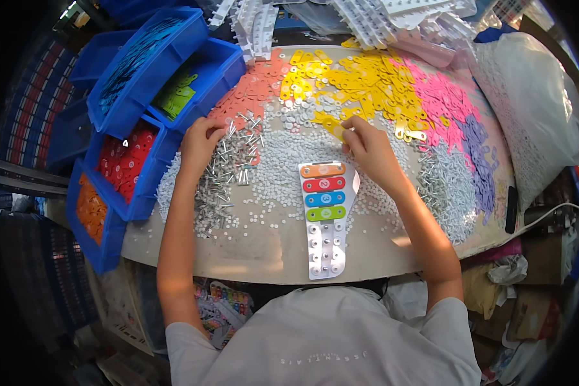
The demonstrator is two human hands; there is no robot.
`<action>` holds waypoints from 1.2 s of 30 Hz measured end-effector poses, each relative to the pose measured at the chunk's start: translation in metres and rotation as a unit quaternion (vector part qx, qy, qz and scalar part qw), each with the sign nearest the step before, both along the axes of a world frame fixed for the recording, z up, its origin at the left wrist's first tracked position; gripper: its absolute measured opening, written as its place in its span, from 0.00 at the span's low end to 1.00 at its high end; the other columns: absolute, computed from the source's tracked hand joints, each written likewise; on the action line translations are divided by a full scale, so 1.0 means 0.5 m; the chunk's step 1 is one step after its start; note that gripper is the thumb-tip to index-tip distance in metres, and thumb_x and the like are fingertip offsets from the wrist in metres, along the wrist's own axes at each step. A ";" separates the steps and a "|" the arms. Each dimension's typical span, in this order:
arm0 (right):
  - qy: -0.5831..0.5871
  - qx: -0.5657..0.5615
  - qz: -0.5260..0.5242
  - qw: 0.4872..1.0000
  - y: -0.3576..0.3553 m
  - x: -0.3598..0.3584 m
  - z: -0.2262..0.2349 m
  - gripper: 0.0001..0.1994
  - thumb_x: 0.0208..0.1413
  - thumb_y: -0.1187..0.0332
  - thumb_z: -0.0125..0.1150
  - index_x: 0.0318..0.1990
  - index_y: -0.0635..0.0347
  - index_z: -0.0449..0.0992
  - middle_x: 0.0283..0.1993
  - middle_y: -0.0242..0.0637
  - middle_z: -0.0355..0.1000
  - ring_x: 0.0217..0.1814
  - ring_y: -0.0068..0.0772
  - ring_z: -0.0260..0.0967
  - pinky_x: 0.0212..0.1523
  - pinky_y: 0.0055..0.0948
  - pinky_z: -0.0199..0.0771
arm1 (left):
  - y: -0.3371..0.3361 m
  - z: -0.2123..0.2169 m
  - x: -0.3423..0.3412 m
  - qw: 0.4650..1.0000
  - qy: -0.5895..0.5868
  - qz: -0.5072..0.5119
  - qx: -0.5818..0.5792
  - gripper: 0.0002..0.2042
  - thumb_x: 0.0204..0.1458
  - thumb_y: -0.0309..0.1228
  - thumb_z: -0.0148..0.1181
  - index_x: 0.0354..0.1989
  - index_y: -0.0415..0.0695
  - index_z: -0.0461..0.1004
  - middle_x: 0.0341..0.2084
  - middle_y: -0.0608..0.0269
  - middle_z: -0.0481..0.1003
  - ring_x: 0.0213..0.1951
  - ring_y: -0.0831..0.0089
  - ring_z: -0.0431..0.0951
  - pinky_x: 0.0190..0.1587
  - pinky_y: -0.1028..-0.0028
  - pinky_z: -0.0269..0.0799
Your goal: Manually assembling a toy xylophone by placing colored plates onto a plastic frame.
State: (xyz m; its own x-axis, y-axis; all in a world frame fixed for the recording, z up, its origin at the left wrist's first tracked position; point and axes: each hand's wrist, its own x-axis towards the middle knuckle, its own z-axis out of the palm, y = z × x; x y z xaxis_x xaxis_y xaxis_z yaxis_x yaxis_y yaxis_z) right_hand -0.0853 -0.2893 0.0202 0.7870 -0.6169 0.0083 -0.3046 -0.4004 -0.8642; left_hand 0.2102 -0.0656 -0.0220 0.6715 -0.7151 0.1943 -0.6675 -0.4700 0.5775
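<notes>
A white toy xylophone base (335, 251) lies before me on the table. Orange, red, blue and green key plates (325, 199) sit across its upper part; bare pegs show on its lower part. My left hand (201, 147) is over the left edge of a heap of silver metal pins (225, 170), its fingertips pinched together; anything between them is too small to tell. Beyond the base, my right hand (371, 149) has thumb and forefinger closed at the edge of a yellow key plate (330, 125), which lies over small white round caps (289, 151).
Blue bins (167, 148) of coloured plates are stacked at left. Yellow (379, 80), pink (441, 106), purple (479, 157) and coral plates (254, 80) spread across the far side. More pins (449, 193) lie at right, beside a white sack (527, 96). White bases (379, 19) pile up behind.
</notes>
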 end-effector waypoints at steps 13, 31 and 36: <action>-0.053 0.029 -0.048 0.997 0.040 -0.167 -0.020 0.05 0.62 0.72 0.59 0.38 0.64 0.73 0.33 0.28 0.73 0.34 0.16 0.69 0.35 0.18 0.66 | -0.025 -0.026 0.051 0.998 0.039 -0.048 0.026 0.10 0.50 0.31 0.69 0.37 0.40 0.78 0.33 0.56 0.76 0.35 0.61 0.77 0.40 0.65 0.72; 0.038 0.185 -0.049 0.981 0.149 -0.218 0.044 0.06 0.66 0.75 0.50 0.46 0.61 0.73 0.29 0.34 0.75 0.28 0.14 0.67 0.29 0.20 0.67 | -0.001 0.106 -0.146 0.994 0.044 0.024 -0.096 0.05 0.56 0.26 0.64 0.35 0.37 0.78 0.25 0.66 0.77 0.28 0.80 0.73 0.33 0.76 0.67; 0.024 -0.010 0.103 0.994 0.190 -0.202 0.029 0.05 0.63 0.72 0.57 0.43 0.62 0.71 0.27 0.43 0.72 0.26 0.39 0.72 0.29 0.35 0.69 | 0.023 0.106 -0.279 0.957 0.241 -0.095 -0.132 0.06 0.54 0.26 0.66 0.37 0.37 0.81 0.26 0.70 0.78 0.29 0.84 0.70 0.32 0.78 0.65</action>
State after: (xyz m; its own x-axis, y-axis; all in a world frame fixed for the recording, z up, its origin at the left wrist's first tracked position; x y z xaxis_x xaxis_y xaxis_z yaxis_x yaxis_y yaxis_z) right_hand -0.1864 -0.1941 0.0348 0.8962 -0.4432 -0.0212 -0.2553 -0.4761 -0.8415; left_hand 0.0709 -0.0543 0.0308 0.5909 -0.8022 0.0851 -0.3524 -0.1618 0.9218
